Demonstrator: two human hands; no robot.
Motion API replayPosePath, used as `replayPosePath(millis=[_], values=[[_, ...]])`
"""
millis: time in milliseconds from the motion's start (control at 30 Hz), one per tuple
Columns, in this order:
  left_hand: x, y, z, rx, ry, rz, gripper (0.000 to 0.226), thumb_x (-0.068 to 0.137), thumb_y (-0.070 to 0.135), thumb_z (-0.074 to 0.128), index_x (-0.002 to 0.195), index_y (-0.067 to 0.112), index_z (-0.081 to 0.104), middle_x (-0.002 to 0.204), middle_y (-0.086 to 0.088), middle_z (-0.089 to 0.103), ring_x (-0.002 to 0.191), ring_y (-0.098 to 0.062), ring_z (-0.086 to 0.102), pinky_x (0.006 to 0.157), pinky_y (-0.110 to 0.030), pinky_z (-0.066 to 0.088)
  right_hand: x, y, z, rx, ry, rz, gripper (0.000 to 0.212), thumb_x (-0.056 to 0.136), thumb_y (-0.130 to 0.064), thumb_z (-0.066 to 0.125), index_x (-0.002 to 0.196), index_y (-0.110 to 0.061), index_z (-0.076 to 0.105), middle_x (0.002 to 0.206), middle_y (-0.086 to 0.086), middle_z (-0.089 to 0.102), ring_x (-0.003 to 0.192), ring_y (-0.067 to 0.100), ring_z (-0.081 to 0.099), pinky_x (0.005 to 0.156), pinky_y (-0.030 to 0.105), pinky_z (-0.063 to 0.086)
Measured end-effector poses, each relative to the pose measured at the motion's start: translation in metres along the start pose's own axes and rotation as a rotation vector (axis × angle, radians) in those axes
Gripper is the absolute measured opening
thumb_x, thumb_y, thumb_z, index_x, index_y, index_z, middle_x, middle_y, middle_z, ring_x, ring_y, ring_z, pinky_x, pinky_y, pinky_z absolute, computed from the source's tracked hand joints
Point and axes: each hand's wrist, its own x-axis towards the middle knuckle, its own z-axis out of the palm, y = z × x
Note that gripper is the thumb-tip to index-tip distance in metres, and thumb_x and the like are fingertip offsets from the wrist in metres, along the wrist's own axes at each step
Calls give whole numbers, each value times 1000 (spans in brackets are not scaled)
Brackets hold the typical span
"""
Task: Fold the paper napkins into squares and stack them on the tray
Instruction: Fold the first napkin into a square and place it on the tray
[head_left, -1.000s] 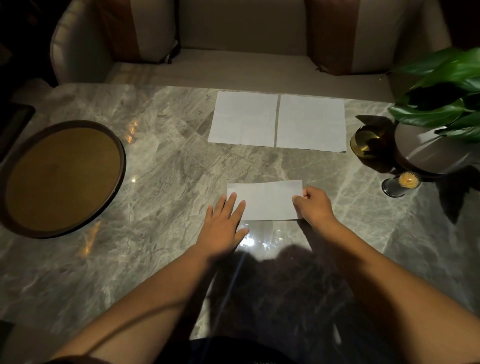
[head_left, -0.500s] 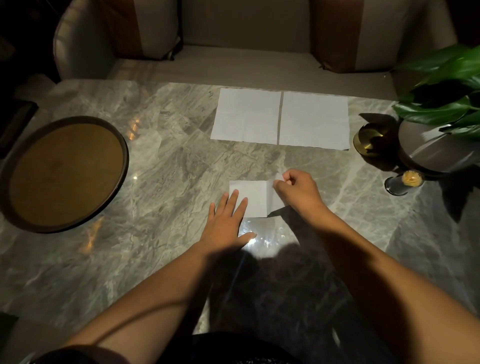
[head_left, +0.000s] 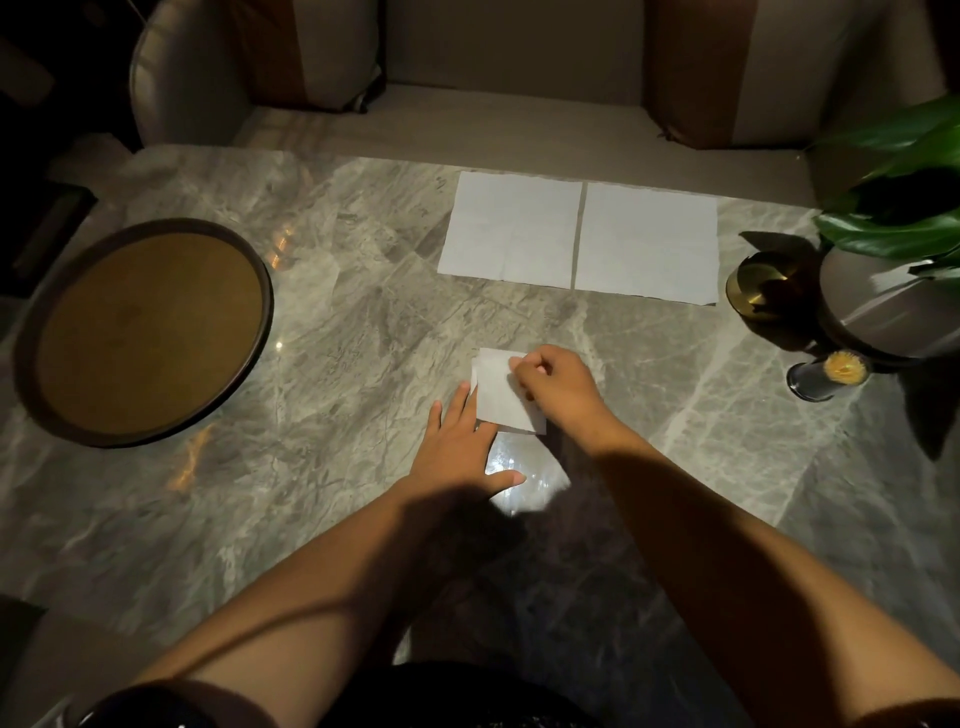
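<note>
A white paper napkin (head_left: 501, 392) lies on the marble table in front of me, folded over to a near square. My right hand (head_left: 558, 387) pinches its upper edge, which now lies over the left half. My left hand (head_left: 457, 447) rests flat beside the napkin's lower left corner, fingers straight and touching its edge. Two unfolded white napkins, the left napkin (head_left: 511, 228) and the right napkin (head_left: 647, 241), lie side by side at the far middle of the table. A round brown tray (head_left: 260, 332) sits at the left with nothing on it.
A potted plant (head_left: 898, 218) in a grey pot stands at the right edge, with a brass dish (head_left: 753, 283) and a small holder of toothpicks (head_left: 828, 371) beside it. A cushioned bench (head_left: 493, 124) runs behind the table.
My right hand has carried the napkin's right end over to the left, turning the long rectangle into a near square. My left hand stayed flat at the lower left corner.
</note>
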Motion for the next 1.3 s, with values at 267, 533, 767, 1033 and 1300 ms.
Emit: replayPosePath(millis=[267,533,767,1033,1300], values=[[-1,0,0,-2,3,-10,102,83,73,52,158,28,0,166,-5,-13,151,-24,-21,120,-53,-11,-7,51,-29,-439,28,-214,18,88,-15,66,103,-26,63,152,8,35,146,29,23,119,50,22],[-1,1,-1,1,-22,-21,102,84,71,52,158,28,-4,166,-5,-15,150,-24,-22,119,-52,-13,-3,67,-9,-535,80,-234,30,88,-18,70,111,-35,60,166,7,15,155,26,-5,119,44,-17],[1,-4,4,6,4,-7,102,82,74,50,158,31,-2,166,-3,-13,151,-22,-21,121,-52,-8,0,76,-20,-649,-8,-274,58,87,-33,70,140,-39,46,168,4,6,155,26,-9,121,49,-12],[-26,-54,-13,31,76,72,85,87,67,49,157,34,12,167,-2,0,153,-25,4,119,-48,18,4,86,-25,-805,-98,-285,93,82,-57,68,155,-45,11,168,-2,-13,152,24,-23,115,45,-21],[0,-28,-40,-147,360,-49,34,93,24,62,123,9,57,131,-11,46,119,-30,47,100,-41,44,-1,73,-25,-732,-96,-233,84,88,-54,62,156,-44,14,169,0,-10,153,24,-21,118,48,-17]])
